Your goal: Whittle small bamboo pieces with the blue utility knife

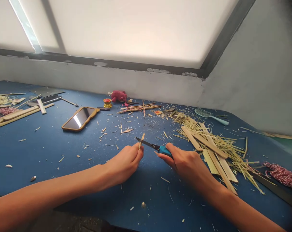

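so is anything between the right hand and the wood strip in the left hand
Only the knife, held in the right hand; it crosses the wood strip just above the left hand in this view. Nothing else visible stands between them.

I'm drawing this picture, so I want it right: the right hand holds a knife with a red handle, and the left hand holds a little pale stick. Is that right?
Not quite: the handle is blue, not red, as the head view shows. The right hand does hold the knife, and the left hand does hold a little pale stick.
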Demonstrator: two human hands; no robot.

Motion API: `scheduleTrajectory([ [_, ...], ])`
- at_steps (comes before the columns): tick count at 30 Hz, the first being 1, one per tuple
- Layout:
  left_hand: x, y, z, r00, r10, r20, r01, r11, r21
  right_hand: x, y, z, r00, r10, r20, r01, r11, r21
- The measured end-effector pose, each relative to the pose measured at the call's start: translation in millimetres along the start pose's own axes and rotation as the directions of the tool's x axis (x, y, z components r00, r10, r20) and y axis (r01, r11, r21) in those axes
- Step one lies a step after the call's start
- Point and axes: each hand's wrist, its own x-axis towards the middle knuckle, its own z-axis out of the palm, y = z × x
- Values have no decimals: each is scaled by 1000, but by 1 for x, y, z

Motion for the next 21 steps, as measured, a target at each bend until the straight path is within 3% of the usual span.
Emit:
scheduleTrajectory([
  [5, 1, -2, 3, 1000, -18, 20, 19, 997, -68, 3, -3, 0, 1000, -5, 8, 5, 999, -51],
  [8, -1, -1, 1, 994, -47, 94, 68, 970, -232, 2, 6, -1, 1000, -16, 8, 16, 997, -79],
  [11, -2, 4, -7, 967, -34, 252, 152, 872, -465, 1, 18, -4, 1000, -15, -9, 13, 993, -120],
  [14, -1, 10, -18, 942, 6, 335, 205, 779, -593, 5, 22, -7, 1000, -4, -11, 2, 991, -137],
  [18, 5, 17, -33, 890, 73, 451, 260, 731, -631, 11, 18, -5, 1000, 13, 0, -13, 994, -108],
  [21, 1, 15, -58, 849, 69, 523, 316, 727, -610, 8, 36, -8, 997, 77, 33, -72, 989, -128],
])
